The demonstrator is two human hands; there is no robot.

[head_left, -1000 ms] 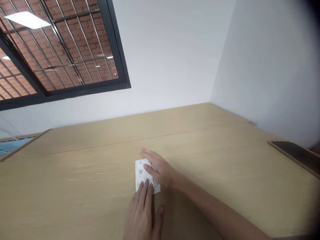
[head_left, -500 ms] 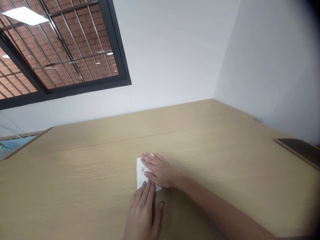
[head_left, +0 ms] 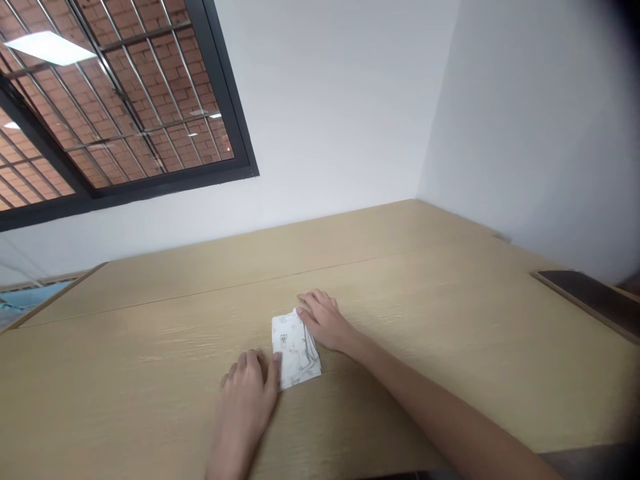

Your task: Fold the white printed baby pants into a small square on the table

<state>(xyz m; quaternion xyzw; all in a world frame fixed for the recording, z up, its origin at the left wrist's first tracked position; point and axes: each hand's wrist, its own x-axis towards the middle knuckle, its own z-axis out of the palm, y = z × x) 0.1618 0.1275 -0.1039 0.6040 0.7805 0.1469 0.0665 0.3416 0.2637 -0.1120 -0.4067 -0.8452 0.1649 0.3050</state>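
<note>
Far left: a black-framed window (head_left: 227, 127) with a metal grille shows a red brick wall behind it. Below the window, at the far left edge of the scene, part of a pale blue surface (head_left: 25, 297) is visible.

Near left of centre: the left hand (head_left: 247, 390) rests on the light wooden table (head_left: 150, 360), fingers curled loosely, not gripping. Its thumb tip touches the near-left edge of the small folded white printed paper (head_left: 295, 348).

Centre: the folded paper lies flat on the table, near the front half of the surface and between the two hands. A small dark printed mark shows on its upper face; several layered edges are visible along its right side.

Right of centre: the right hand (head_left: 325, 321) lies palm down, fingers extended and open. Its fingertips press on the far-right corner of the paper. The forearm extends to the near right corner of the scene.

Far right: a dark flat rectangular panel (head_left: 590, 297) lies at the table's right edge, well apart from the hands. White walls (head_left: 350, 100) meet in a corner behind the table.
</note>
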